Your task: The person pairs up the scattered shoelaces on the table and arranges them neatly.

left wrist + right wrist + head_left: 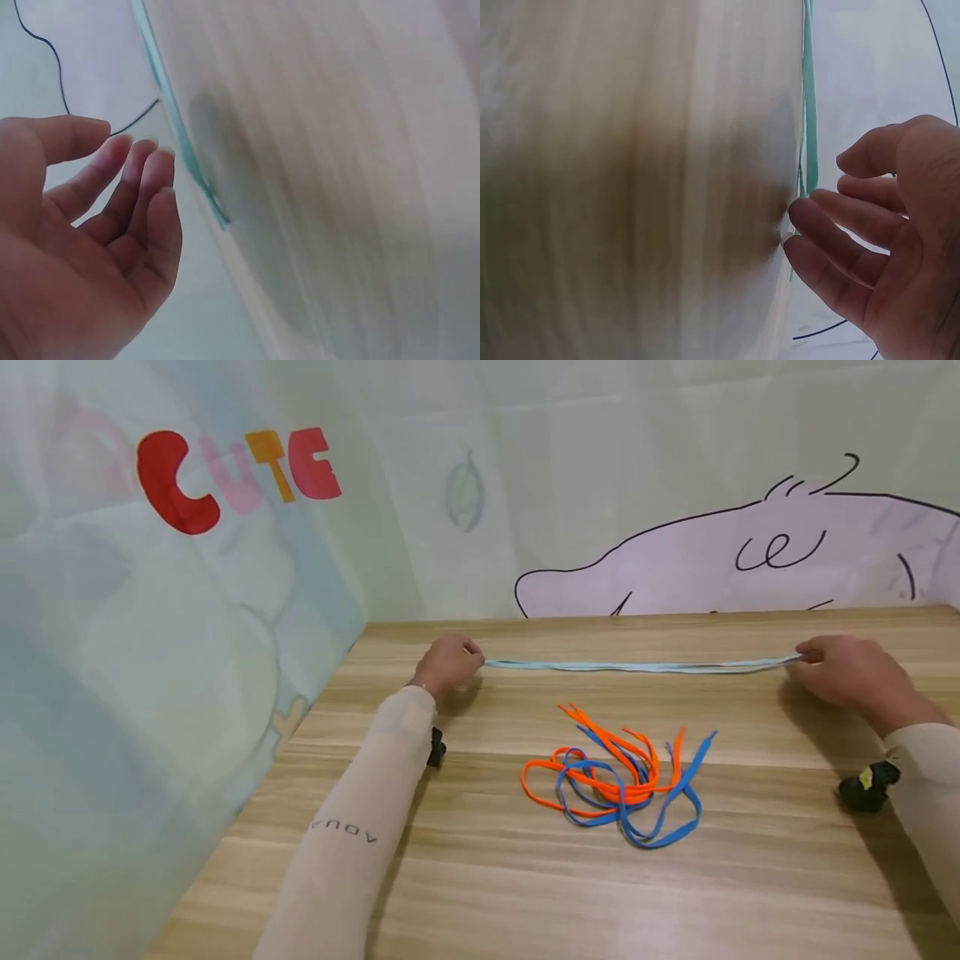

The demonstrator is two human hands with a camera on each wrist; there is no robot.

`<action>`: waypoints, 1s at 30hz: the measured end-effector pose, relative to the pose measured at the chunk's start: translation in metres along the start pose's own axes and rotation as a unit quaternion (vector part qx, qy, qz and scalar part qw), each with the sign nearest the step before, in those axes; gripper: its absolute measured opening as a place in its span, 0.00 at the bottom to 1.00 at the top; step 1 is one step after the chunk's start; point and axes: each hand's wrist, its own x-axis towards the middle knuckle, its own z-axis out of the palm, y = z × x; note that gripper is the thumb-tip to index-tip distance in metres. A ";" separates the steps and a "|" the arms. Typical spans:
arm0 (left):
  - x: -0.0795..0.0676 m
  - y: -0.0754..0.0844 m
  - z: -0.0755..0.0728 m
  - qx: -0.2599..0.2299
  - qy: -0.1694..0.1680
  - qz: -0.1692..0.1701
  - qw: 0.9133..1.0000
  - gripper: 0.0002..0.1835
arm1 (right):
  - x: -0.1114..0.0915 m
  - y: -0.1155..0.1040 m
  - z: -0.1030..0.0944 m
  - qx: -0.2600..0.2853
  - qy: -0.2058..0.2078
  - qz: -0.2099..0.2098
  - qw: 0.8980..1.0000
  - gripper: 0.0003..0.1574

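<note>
The light blue laces [637,669] lie stretched along the desk [480,877], spanning the gap between the fingers of the left hand [448,662] and those of the right hand [851,672]. On the left, the fingers are loosely bent with the thumb standing off them, pinching nothing; the wrist view shows that lace end just beyond the fingertips, apart from them. On the right, the fingers are relaxed and the thumb is spread away; the other lace end is right at the fingertips, though whether they touch it cannot be told.

Closer to the person than both sets of fingers, and between them, orange laces [626,792] and blue laces [702,758] lie looped together in a loose tangle. Behind each hand's fingers, a pale sleeve covers the arm and a small dark device sits by the wrist. Past the fingers, beyond the desk's far edge, a wall covering carries a line-drawn figure [675,560].
</note>
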 end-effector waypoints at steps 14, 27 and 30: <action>-0.016 0.026 0.002 -0.008 -0.060 0.061 0.996 0.13 | 0.000 0.012 0.001 -0.004 -0.057 -0.054 0.997 0.33; -0.036 0.051 0.024 -0.059 -0.150 0.103 0.982 0.12 | -0.007 -0.008 -0.008 -0.007 -0.050 -0.081 0.995 0.30; -0.040 0.056 0.028 -0.075 -0.163 0.111 0.978 0.12 | -0.009 -0.018 -0.010 0.009 -0.052 -0.080 0.995 0.29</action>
